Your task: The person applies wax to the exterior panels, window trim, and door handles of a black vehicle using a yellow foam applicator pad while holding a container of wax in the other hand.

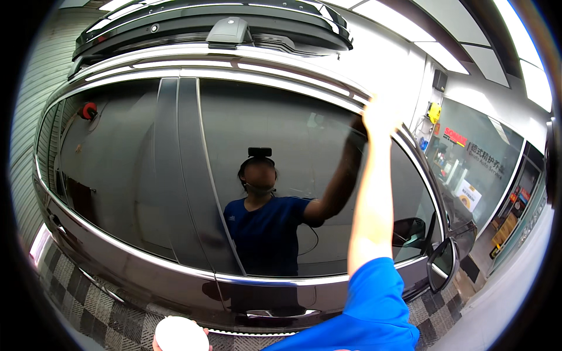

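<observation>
My right arm in a blue sleeve reaches up, and my right hand [380, 116] is at the upper front corner of the car's side window frame, by the bright trim [293, 89]. Glare and blur wash out its fingers, so whether it holds anything does not show. Low at the bottom edge, my left hand [156, 344] grips a round white object [181, 334] with a smooth, overexposed face; its exact kind is unclear. Before me stands a dark car with a glossy front side window [316, 228], in which my blue-shirted reflection shows.
A black roof box [281, 26] sits on the roof rack above the window. The side mirror [442, 264] juts out at the right. A ribbed shutter wall [35, 117] is at the left, a glass door [477, 158] at the right. Checkered tiles [105, 310] cover the floor.
</observation>
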Action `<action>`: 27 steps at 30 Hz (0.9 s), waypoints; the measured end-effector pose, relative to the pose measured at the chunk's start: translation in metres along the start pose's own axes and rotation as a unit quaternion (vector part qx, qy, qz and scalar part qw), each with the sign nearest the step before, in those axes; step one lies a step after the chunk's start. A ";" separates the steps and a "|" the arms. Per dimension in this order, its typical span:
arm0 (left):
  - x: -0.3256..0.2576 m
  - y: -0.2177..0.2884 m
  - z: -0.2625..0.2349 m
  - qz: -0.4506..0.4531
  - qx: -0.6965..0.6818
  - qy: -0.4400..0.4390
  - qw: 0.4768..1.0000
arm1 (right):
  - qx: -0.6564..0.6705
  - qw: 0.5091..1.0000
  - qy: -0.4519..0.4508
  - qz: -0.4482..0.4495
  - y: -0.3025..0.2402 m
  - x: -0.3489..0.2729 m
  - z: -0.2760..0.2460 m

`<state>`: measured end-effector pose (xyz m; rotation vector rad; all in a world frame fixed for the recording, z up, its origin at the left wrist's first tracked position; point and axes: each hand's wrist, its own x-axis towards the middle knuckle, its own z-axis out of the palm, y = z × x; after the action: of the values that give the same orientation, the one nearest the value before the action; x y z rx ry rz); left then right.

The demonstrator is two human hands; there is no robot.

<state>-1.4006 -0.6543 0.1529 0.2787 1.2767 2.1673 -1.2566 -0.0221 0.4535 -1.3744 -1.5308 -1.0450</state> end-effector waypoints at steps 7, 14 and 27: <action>0.022 0.022 -0.007 -0.022 -0.284 -0.171 0.943 | 0.426 0.885 0.114 -0.149 -0.210 0.011 -0.123; 0.017 0.031 -0.056 0.010 -0.156 -0.077 0.985 | 0.418 0.899 -0.022 0.131 -0.007 -0.009 -0.025; 0.046 0.056 -0.036 -0.015 -0.195 -0.071 0.978 | 0.203 0.978 0.038 -0.031 0.008 -0.028 -0.029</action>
<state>-1.4753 -0.6733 0.1762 0.2438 0.7524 2.2684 -1.2451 -0.0578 0.4371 -0.9976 -1.6284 -0.7558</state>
